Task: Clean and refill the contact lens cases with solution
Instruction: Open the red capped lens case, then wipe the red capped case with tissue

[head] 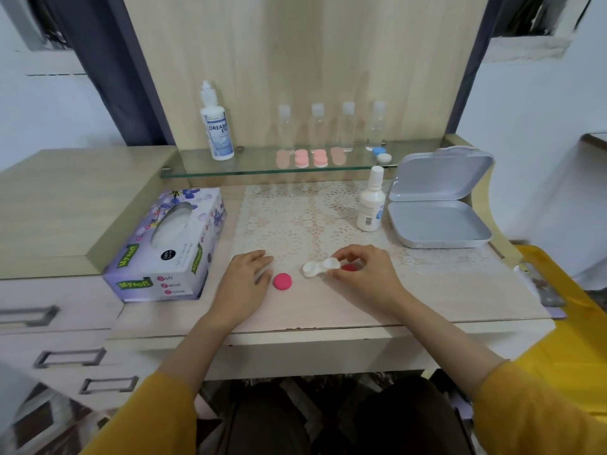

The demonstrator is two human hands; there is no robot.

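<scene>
Here the right hand (364,274) pinches the white lens case (317,268), left hand (244,277) flat beside pink cap (282,281).

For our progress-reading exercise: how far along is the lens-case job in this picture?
Done: both caps look off; a pink cap lies by the left hand, a red cap partly behind the right hand. In hand: the right hand pinches the open white case. Left: the solution bottle and tissue box stand untouched, so wiping and refilling seem to lie ahead, as do the shelf cases.
</scene>
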